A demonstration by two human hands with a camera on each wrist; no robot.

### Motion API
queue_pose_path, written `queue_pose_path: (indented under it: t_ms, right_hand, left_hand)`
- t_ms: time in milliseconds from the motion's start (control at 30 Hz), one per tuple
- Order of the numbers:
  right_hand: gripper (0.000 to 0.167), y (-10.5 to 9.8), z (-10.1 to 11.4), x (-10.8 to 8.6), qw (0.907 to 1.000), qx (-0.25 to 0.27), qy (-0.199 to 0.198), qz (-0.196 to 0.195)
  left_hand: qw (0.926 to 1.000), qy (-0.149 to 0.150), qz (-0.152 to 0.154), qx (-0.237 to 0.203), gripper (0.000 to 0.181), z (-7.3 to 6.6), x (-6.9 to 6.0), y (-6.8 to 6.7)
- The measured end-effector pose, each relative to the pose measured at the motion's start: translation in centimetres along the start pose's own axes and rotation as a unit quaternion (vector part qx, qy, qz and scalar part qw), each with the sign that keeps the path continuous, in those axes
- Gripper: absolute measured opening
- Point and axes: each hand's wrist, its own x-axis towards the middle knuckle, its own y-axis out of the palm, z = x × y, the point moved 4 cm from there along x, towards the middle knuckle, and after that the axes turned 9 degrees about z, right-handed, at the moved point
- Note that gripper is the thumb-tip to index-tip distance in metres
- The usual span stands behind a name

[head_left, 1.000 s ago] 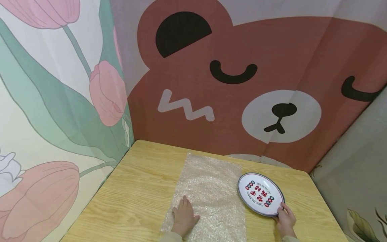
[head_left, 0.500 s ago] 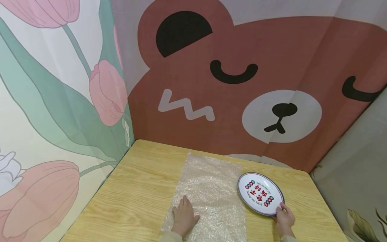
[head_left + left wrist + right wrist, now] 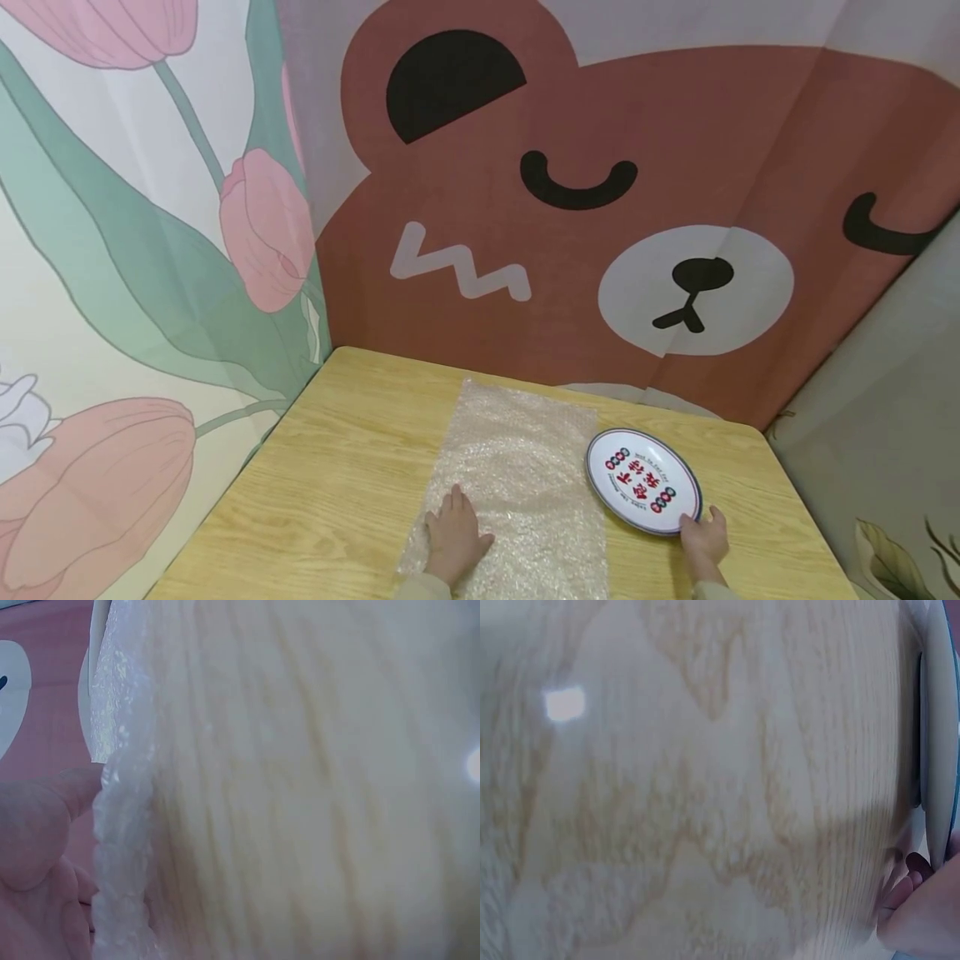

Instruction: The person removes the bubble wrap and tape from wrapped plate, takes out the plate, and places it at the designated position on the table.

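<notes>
A sheet of clear bubble wrap [image 3: 525, 467] lies on the wooden table. My left hand [image 3: 453, 533] rests on its left part with fingers extended; in the left wrist view, the thumb side of that hand [image 3: 34, 840] shows beside the sheet's bubbly edge [image 3: 124, 825]. Right of the wrap is a white plate [image 3: 622, 496] with a blue rim and red characters. My right hand [image 3: 705, 542] is at its near right rim, thumb on the edge and index finger apart from it. The right wrist view shows curled fingers [image 3: 907, 892] by the underside of the plate [image 3: 939, 750].
The light wood table [image 3: 360, 433] meets a hanging cloth [image 3: 465, 325] printed with a brown bear at its far edge. A tulip-print cloth [image 3: 150, 350] hangs on the left, and a grey cloth [image 3: 885, 400] on the right.
My right index finger has come away from the plate's rim, while the thumb stays on it. The left hand and the bubble wrap have hardly moved.
</notes>
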Motion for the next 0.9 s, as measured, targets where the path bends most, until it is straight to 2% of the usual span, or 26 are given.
queue_pose_path:
  t_ms: [200,400,667,900]
  right_hand:
    - [0.05,-0.11,0.17,-0.3,0.9993,-0.026,-0.023,-0.012]
    - [0.048,-0.01,-0.02,-0.48,0.9971,-0.058,-0.045,-0.022]
    - [0.045,0.33,-0.34,0.05,0.998,-0.061,-0.001,-0.014]
    - [0.046,0.05,-0.15,-0.42,0.998,-0.061,-0.015,-0.007]
  left_hand:
    - [0.9998,-0.002,0.011,-0.017,0.082,0.02,0.04,-0.05]
    - [0.9998,-0.002,0.012,-0.016,0.082,0.13,0.02,-0.07]
    - [1.0,0.003,0.007,-0.004,0.082,0.01,0.19,-0.11]
    - [0.9999,0.004,0.004,0.016,0.08,-0.27,0.19,-0.13]
